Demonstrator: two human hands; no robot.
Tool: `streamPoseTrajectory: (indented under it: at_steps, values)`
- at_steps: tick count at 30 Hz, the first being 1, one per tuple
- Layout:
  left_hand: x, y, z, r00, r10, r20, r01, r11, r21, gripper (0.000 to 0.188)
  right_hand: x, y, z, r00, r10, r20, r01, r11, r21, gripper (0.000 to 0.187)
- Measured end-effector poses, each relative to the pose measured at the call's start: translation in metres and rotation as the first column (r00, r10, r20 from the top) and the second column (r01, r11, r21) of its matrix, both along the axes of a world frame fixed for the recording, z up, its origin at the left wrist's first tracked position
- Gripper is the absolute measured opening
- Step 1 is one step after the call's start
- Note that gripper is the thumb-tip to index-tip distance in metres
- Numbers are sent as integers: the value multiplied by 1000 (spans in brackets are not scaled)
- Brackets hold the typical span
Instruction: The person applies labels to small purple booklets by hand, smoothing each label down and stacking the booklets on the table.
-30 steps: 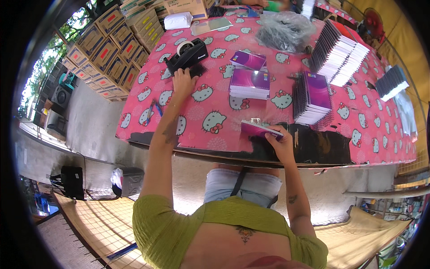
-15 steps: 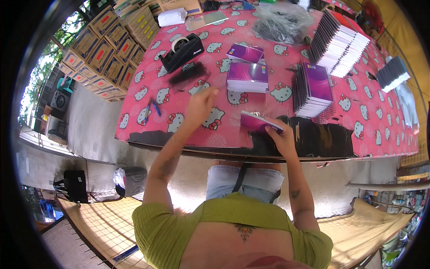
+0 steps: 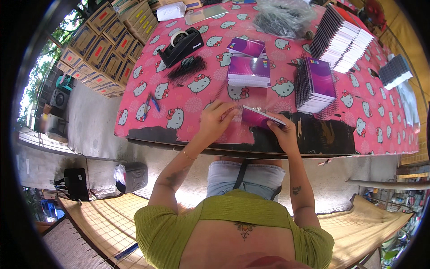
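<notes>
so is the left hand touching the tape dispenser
No, the black tape dispenser stands apart on the pink tablecloth, while the left hand is beside the purple notebook in the right hand.

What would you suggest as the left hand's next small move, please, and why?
Probably feed what looks like a thin dark coil from the left hand into the purple notebook's edge: the left fingertips sit by its left end, the right hand grips the other end, and the notebook stack beyond shows coiled edges.

The held notebook (image 3: 256, 119) has a smooth cover and paper pages; the tape dispenser (image 3: 184, 49) looks plastic; the bag (image 3: 284, 20), crinkled shiny plastic; the cartons (image 3: 97, 54), matt cardboard.
</notes>
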State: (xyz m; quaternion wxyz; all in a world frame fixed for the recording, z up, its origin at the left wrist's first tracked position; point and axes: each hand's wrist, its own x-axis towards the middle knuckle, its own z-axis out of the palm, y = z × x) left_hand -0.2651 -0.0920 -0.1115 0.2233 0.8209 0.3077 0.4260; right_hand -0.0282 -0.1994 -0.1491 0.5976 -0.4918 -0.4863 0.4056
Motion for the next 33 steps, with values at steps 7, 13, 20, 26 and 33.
streamPoseTrajectory:
  at_steps: [7,13,20,26,33]
  values:
    - [9,2,23,991,-114,-73,123,984,131,27,3,-5,2,999,20,32,-20,1000,8,23]
    - [9,17,26,927,-282,-248,301,952,45,28,5,-5,2,998,29,55,-30,999,10,23]
    - [10,21,37,868,-354,-347,343,934,-96,24,0,-10,4,999,30,44,-30,1000,10,23]
    - [23,7,34,864,25,-503,159,934,320,50,-9,-16,9,999,-37,-24,36,999,-31,27]
    - [33,-48,-4,863,174,-474,37,915,402,82,-21,-15,26,980,-197,-17,197,979,50,27]
